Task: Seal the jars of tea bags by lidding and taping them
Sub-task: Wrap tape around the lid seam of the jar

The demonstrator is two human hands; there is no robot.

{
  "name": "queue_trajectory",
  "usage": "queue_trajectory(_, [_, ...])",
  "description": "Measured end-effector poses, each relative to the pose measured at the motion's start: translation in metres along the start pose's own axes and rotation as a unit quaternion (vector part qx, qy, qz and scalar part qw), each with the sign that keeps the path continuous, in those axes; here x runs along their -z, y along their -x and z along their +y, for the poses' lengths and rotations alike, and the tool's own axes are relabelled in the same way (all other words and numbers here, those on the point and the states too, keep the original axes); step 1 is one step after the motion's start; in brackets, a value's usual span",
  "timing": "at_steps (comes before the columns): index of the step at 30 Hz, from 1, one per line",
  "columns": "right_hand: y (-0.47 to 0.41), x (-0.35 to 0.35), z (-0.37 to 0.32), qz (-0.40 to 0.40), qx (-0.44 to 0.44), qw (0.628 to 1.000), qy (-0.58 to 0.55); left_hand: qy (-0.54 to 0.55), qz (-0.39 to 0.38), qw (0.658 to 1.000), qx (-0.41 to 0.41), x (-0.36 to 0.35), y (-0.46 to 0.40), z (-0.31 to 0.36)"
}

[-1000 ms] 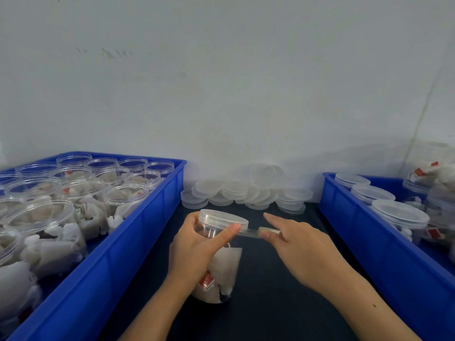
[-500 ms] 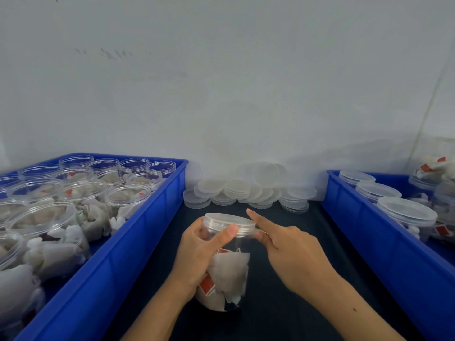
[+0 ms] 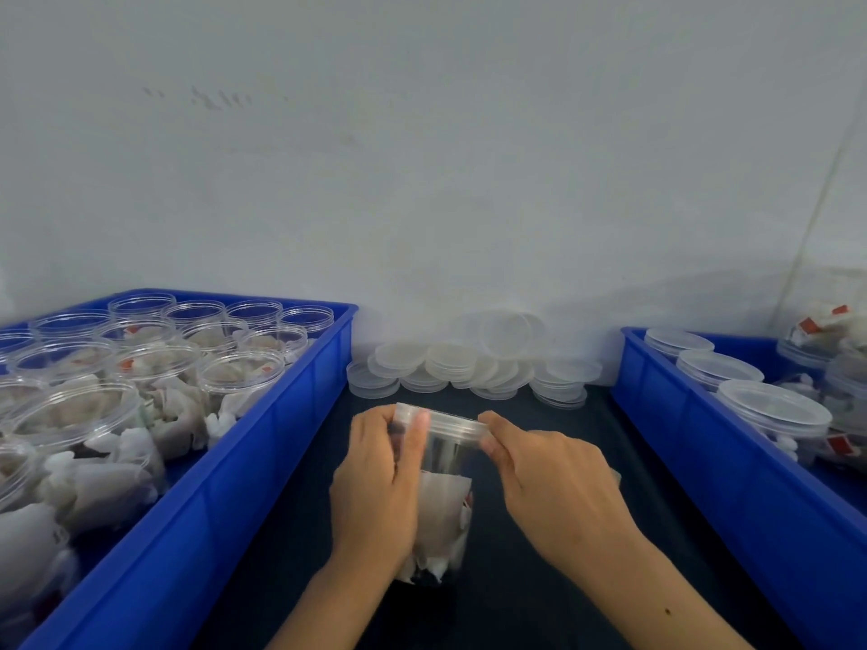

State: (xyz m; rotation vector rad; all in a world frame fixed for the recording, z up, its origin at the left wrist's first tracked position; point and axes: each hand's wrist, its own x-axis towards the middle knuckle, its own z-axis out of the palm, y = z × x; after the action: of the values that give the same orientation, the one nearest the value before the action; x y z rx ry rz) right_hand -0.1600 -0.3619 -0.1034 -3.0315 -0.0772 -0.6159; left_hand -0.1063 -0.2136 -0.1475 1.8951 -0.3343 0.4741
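A clear jar of tea bags (image 3: pixel 443 504) with a translucent lid (image 3: pixel 452 425) stands on the dark table between my hands. My left hand (image 3: pixel 375 485) grips the jar's left side, thumb lying up against the lid's rim. My right hand (image 3: pixel 549 480) has its fingertips pressed on the right edge of the lid's rim. The clear tape seen earlier is too faint to tell apart from the jar.
A blue crate (image 3: pixel 225 499) of unlidded jars with tea bags sits at the left. Another blue crate (image 3: pixel 732 466) at the right holds lidded jars. Several loose lids (image 3: pixel 474 363) are piled against the white wall at the back.
My right hand came in from the right, where it pulled a strip of clear tape, to the lid's rim. My left hand slid up the jar and the jar turned.
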Motion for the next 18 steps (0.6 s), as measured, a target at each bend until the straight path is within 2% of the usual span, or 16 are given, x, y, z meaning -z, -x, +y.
queue_trajectory(2, [0.001, -0.002, -0.001, 0.006, -0.001, 1.000, 0.007, 0.039, -0.050, 0.996, 0.060, -0.001, 0.000, 0.005])
queue_trajectory(6, [0.000, -0.008, -0.005, -0.014, -0.008, 1.000, 0.018, 0.094, -0.050, 0.987, 0.120, -0.001, -0.007, 0.001])
queue_trajectory(9, [0.000, -0.008, -0.005, -0.024, -0.036, 0.994, -0.100, 0.110, -0.030, 0.987, 0.117, 0.001, -0.007, -0.003])
queue_trajectory(12, [-0.003, 0.008, 0.003, -0.162, -0.148, 0.942, -0.254, 0.121, -0.025, 0.985, 0.118, 0.002, -0.007, -0.005])
queue_trajectory(13, [-0.003, 0.011, 0.006, -0.184, -0.155, 0.931, -0.274, 0.118, -0.028, 0.986, 0.115, 0.003, -0.008, -0.006])
queue_trajectory(15, [-0.001, 0.020, 0.009, -0.181, -0.148, 0.940, -0.249, 0.108, -0.030, 0.988, 0.106, 0.006, -0.011, -0.006])
queue_trajectory(18, [0.004, 0.034, 0.006, -0.129, -0.108, 0.978, -0.123, 0.094, -0.024, 0.990, 0.103, 0.009, -0.014, -0.008])
